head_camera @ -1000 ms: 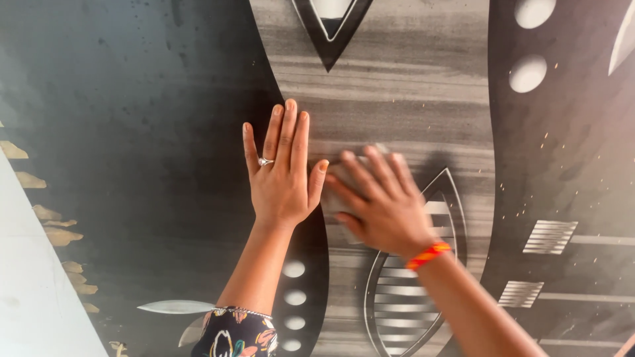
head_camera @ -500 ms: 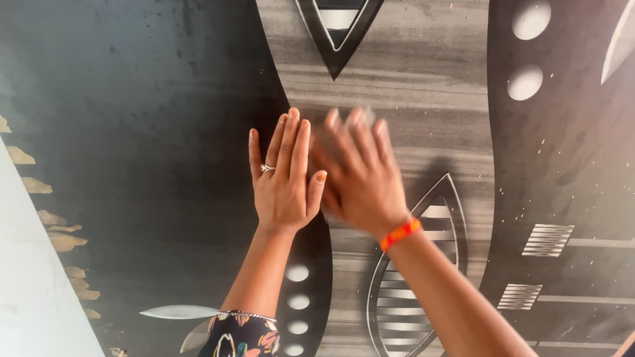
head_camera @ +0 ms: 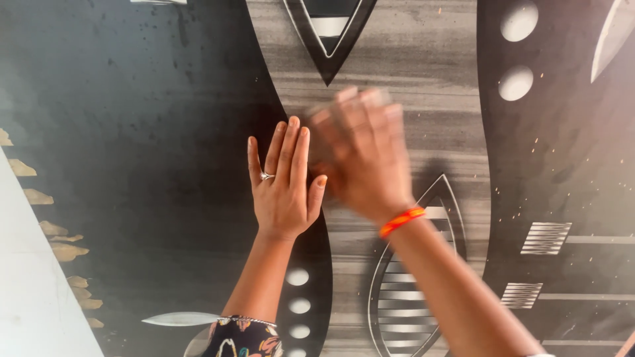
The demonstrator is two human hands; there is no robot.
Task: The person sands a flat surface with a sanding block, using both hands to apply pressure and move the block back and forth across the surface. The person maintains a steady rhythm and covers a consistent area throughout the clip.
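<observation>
Our left hand [head_camera: 286, 192] lies flat, fingers together, on the patterned panel [head_camera: 423, 53]. Our right hand [head_camera: 364, 155] is blurred, fingers spread; small specks remain on the surface.

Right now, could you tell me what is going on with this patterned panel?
A person is working with both bare hands on a large dark panel with a grey wood-grain band and pale leaf and dot shapes. The left hand, wearing a ring, lies flat and spread on the panel at the edge of the grey band. The right hand, with an orange band at the wrist, is blurred from motion just beside it over the grey band. Whether it holds anything cannot be told.
</observation>
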